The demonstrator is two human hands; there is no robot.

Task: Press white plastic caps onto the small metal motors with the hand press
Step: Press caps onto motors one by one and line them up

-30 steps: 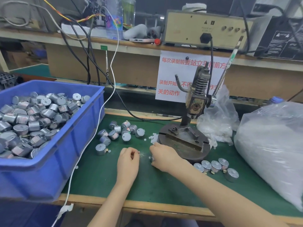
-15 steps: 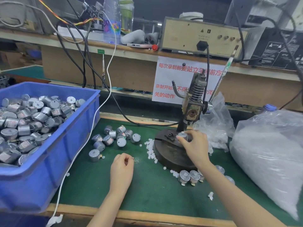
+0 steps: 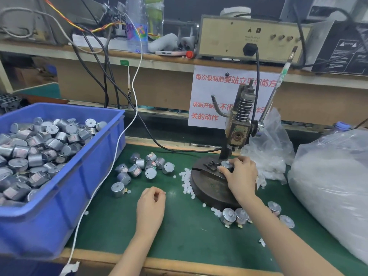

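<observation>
My right hand (image 3: pixel 240 176) grips a small metal motor (image 3: pixel 226 165) on the round dark base (image 3: pixel 209 186) of the hand press (image 3: pixel 239 124), under the ram. My left hand (image 3: pixel 150 206) rests on the green mat with fingers curled, pinching a small white cap (image 3: pixel 164 193) at its fingertips. Loose white caps (image 3: pixel 186 180) lie scattered along the base's left edge. A cluster of uncapped motors (image 3: pixel 143 168) sits left of the press. Several motors (image 3: pixel 235 216) stand in front of the base, partly hidden by my right forearm.
A blue bin (image 3: pixel 65 186) full of motors fills the left side. A large clear bag (image 3: pixel 330 186) of white parts lies at the right, a smaller bag (image 3: pixel 268 148) behind the press. The press lever (image 3: pixel 278 84) slants up right. Cables (image 3: pixel 119 136) cross the mat.
My right hand carried a motor from the mat in front of the base up onto the press base and now holds it under the ram. My left hand has stayed in place.
</observation>
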